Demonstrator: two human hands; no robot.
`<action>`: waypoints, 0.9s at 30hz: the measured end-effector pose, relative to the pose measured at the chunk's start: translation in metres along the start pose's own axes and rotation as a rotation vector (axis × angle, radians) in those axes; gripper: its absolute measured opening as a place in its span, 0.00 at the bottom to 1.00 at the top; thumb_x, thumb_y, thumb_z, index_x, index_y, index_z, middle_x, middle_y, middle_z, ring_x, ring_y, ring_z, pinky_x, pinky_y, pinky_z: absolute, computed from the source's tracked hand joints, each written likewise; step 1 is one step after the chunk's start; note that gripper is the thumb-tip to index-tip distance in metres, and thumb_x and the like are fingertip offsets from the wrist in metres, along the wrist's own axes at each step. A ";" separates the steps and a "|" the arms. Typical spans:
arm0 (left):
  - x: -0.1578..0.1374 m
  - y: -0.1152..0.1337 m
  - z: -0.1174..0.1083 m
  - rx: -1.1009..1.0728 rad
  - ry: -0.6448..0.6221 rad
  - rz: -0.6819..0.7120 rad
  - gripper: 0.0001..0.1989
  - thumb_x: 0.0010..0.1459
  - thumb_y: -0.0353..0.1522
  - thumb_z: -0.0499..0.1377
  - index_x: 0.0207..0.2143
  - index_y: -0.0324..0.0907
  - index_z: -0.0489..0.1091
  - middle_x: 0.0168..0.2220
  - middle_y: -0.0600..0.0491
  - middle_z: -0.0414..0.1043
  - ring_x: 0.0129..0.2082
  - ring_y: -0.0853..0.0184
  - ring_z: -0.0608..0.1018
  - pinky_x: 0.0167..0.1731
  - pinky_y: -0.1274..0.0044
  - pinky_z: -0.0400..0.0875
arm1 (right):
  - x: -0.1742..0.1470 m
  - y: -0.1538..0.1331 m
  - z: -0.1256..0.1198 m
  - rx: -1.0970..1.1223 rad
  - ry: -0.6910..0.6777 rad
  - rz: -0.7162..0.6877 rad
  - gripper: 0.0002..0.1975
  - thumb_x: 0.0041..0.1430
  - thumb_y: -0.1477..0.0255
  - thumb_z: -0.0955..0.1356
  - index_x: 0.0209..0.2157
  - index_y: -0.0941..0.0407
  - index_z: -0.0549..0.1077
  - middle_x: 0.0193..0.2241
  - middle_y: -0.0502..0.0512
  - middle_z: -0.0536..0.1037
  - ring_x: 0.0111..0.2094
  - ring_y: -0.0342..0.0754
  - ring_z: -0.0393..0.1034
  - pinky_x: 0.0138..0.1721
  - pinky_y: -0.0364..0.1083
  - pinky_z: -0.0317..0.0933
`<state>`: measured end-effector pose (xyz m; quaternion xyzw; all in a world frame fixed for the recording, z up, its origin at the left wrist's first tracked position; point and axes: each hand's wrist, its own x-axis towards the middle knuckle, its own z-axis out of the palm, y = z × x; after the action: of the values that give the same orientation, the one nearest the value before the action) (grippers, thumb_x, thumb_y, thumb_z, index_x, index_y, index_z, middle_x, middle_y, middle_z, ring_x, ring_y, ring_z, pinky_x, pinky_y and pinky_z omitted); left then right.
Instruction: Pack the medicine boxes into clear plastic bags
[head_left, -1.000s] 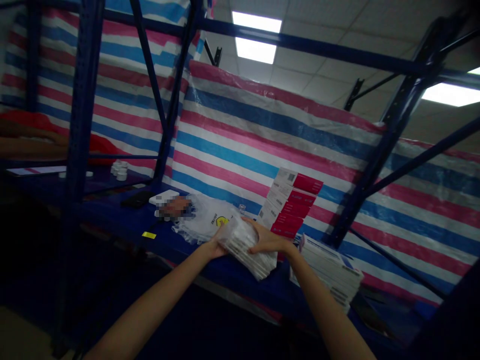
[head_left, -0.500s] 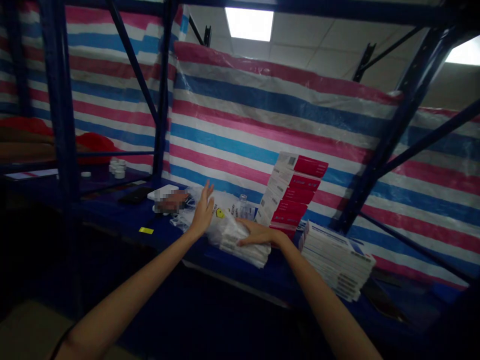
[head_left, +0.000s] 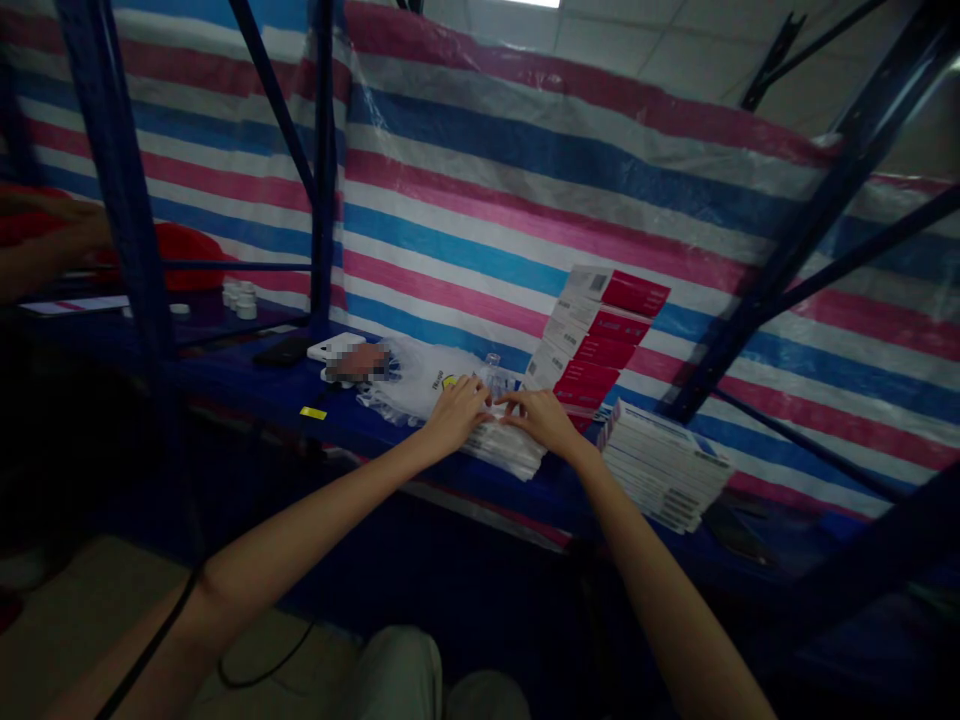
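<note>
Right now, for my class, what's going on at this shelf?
A person's left hand and right hand meet over a pile of plastic bags on a blue shelf. Whether the fingers grip one is unclear. To the right stand stacked red-and-white boxes, then a lower white stack.

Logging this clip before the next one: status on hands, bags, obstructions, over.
Left hand and right hand at the bags, nearly meeting; grip unclear. Bags lying on shelf. Bottle and red boxes close behind.

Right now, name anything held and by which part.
Left hand and right hand are over the plastic bags; whether either pinches them, and where, cannot be told.
</note>
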<state>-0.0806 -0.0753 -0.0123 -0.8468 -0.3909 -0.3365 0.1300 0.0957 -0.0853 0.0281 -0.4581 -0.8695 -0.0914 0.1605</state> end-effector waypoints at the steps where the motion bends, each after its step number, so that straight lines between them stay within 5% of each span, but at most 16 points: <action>1: -0.002 -0.002 -0.001 0.009 -0.012 -0.003 0.07 0.56 0.34 0.56 0.36 0.40 0.66 0.38 0.50 0.66 0.43 0.62 0.67 0.41 0.72 0.61 | -0.003 0.000 -0.001 -0.021 0.018 0.016 0.10 0.55 0.68 0.67 0.39 0.53 0.73 0.33 0.51 0.77 0.33 0.46 0.69 0.36 0.44 0.55; 9: -0.011 -0.024 -0.024 0.002 -0.046 -0.130 0.09 0.55 0.37 0.57 0.31 0.40 0.68 0.33 0.51 0.71 0.36 0.64 0.70 0.36 0.75 0.60 | -0.034 -0.007 0.001 -0.160 0.268 0.307 0.14 0.60 0.64 0.60 0.38 0.53 0.74 0.33 0.56 0.76 0.36 0.53 0.66 0.39 0.50 0.49; 13: -0.002 -0.013 -0.026 -0.060 0.008 -0.138 0.13 0.54 0.41 0.57 0.33 0.40 0.69 0.35 0.52 0.71 0.37 0.64 0.70 0.36 0.75 0.59 | -0.026 -0.020 0.004 -0.097 0.335 0.150 0.20 0.60 0.61 0.60 0.52 0.53 0.62 0.43 0.58 0.73 0.44 0.54 0.62 0.42 0.50 0.48; 16: 0.005 -0.006 -0.025 -0.031 -0.099 -0.096 0.09 0.53 0.37 0.59 0.32 0.40 0.70 0.33 0.52 0.72 0.38 0.63 0.71 0.36 0.74 0.57 | -0.019 -0.024 0.002 -0.143 0.266 0.062 0.14 0.60 0.65 0.62 0.45 0.53 0.69 0.36 0.56 0.75 0.41 0.52 0.63 0.44 0.51 0.44; 19: 0.002 -0.013 -0.025 0.016 -0.145 -0.127 0.05 0.52 0.33 0.60 0.31 0.40 0.71 0.32 0.52 0.73 0.37 0.62 0.71 0.38 0.72 0.56 | -0.021 -0.021 0.000 -0.162 0.300 0.163 0.11 0.61 0.68 0.61 0.35 0.55 0.74 0.33 0.57 0.76 0.39 0.52 0.63 0.43 0.51 0.44; 23: -0.008 -0.019 -0.023 -0.025 -0.057 -0.230 0.07 0.52 0.34 0.60 0.32 0.41 0.70 0.35 0.52 0.74 0.39 0.61 0.71 0.39 0.71 0.55 | -0.022 -0.027 0.000 -0.127 0.406 0.215 0.12 0.59 0.66 0.62 0.42 0.53 0.71 0.42 0.56 0.73 0.44 0.53 0.61 0.40 0.49 0.46; 27: -0.012 -0.011 -0.023 -0.062 -0.004 -0.184 0.07 0.52 0.35 0.60 0.33 0.41 0.69 0.38 0.52 0.73 0.43 0.61 0.69 0.41 0.71 0.54 | -0.008 -0.045 0.003 -0.170 0.243 0.062 0.11 0.57 0.70 0.64 0.43 0.51 0.71 0.37 0.53 0.76 0.43 0.51 0.63 0.43 0.50 0.45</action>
<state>-0.1046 -0.0861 -0.0039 -0.8116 -0.4568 -0.3571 0.0713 0.0622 -0.1153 0.0218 -0.4822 -0.8182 -0.2144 0.2281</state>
